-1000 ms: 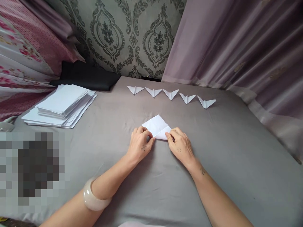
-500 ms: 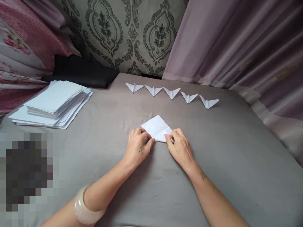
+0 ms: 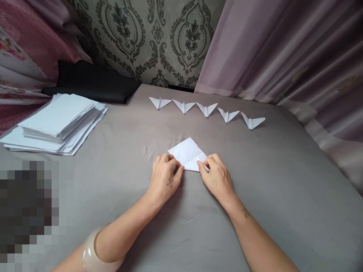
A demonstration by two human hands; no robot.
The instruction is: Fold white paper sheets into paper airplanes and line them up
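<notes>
A partly folded sheet of white paper (image 3: pixel 189 153) lies on the grey cloth surface in front of me, one corner pointing away. My left hand (image 3: pixel 166 173) pinches its near left edge between thumb and fingers. At the near right corner, my right hand (image 3: pixel 214 172) is closed on the paper in the same way, its thumb lying over a folded flap. The fingertips of both hands are partly hidden behind the knuckles.
Several folded white paper planes (image 3: pixel 207 109) stand in a row farther back. To the left is a stack of white sheets (image 3: pixel 56 117), with a black cloth (image 3: pixel 93 83) behind it. Purple curtains (image 3: pixel 269 49) hang along the right side; a blurred patch covers the lower left.
The view has shifted slightly closer, so the stack and planes sit a little differently in the picture. Both hands keep their hold on the paper, almost still.
</notes>
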